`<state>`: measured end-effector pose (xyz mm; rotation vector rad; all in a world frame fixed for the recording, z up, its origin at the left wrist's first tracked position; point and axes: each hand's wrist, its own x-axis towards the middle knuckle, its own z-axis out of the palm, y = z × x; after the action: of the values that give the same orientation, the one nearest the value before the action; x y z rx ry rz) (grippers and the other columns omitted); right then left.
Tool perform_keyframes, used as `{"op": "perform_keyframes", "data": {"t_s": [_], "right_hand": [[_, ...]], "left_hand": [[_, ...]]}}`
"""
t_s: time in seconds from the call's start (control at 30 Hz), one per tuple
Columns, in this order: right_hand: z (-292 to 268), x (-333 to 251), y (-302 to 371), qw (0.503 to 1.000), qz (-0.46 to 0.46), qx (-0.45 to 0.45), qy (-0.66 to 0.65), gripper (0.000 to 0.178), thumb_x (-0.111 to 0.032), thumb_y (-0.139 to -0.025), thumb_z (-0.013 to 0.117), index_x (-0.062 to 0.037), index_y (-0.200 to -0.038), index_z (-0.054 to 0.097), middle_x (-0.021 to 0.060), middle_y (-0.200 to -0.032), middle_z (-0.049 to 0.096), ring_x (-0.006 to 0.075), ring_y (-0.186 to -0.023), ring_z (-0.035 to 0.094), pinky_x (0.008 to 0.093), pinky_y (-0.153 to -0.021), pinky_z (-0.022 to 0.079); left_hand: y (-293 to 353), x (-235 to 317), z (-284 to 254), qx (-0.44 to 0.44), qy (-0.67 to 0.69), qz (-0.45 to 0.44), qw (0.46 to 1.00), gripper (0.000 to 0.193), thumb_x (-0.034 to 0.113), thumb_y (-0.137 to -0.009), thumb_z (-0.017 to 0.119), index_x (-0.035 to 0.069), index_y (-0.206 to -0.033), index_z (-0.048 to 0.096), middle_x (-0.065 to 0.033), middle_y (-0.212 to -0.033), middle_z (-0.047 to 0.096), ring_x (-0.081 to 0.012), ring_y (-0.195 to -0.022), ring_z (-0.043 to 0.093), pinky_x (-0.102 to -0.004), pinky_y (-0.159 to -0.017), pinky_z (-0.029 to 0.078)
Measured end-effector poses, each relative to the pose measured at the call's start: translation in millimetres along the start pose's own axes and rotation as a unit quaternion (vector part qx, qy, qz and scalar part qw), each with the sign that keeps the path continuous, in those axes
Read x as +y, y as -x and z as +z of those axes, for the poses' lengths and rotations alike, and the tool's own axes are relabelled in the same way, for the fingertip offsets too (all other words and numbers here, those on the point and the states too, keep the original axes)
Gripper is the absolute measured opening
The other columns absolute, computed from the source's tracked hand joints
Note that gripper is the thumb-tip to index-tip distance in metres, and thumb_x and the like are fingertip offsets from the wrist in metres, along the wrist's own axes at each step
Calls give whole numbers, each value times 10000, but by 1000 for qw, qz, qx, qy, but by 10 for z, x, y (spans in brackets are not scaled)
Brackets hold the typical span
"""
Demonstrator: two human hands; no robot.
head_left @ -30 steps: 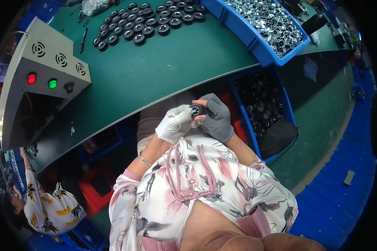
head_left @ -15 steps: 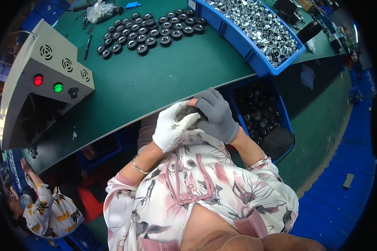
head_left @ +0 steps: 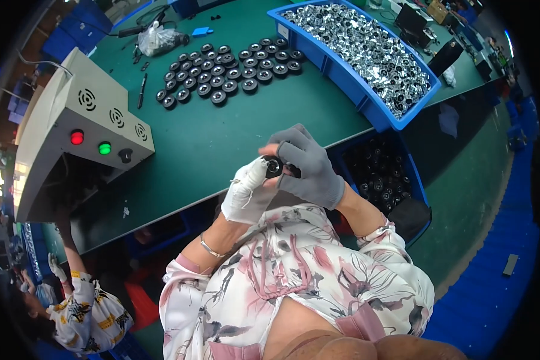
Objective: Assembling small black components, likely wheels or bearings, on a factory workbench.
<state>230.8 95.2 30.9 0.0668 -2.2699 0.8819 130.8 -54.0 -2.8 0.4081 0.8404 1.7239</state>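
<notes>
One wheel is gripped by two gloved hands, before the table's near edge. It is pinched by the white-gloved left hand; the fingers of the grey-gloved right hand are closed around it as well. A second dark piece is half hidden under the right hand; whether it is separate cannot be told. On the table, some forty loose wheels are grouped, too tightly set for an exact count. One pen is laid beside them. Two bins are seen: one upper bin filled with uncountable shiny parts, one lower bin with dark wheels. On one machine, two lights, one knob and three vents are mounted.
</notes>
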Motion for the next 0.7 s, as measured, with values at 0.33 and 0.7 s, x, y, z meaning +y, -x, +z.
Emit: {"op": "perform_keyframes", "data": {"t_s": [0.33,0.7], "right_hand": [[123,155,-375,1000,-12,17,-2,387,-222,-666,840,-36,-967,684,82,-961,610,268,-877,562,367,-766,472],[314,478,-655,999,35,-6,-41,376,-177,-666,835,-45,-983,682,77,-941,599,261,-893,554,361,-757,473]], "left_hand": [[-200,379,-147,-18,38,-23,999,509,463,-1052,472,9,-1272,536,-84,-1182,611,-172,-1084,580,-333,-1015,452],[-495,600,-319,-8,55,-29,998,615,483,-976,607,45,-1391,488,-68,-1218,599,-193,-1132,570,-387,-1068,418]]}}
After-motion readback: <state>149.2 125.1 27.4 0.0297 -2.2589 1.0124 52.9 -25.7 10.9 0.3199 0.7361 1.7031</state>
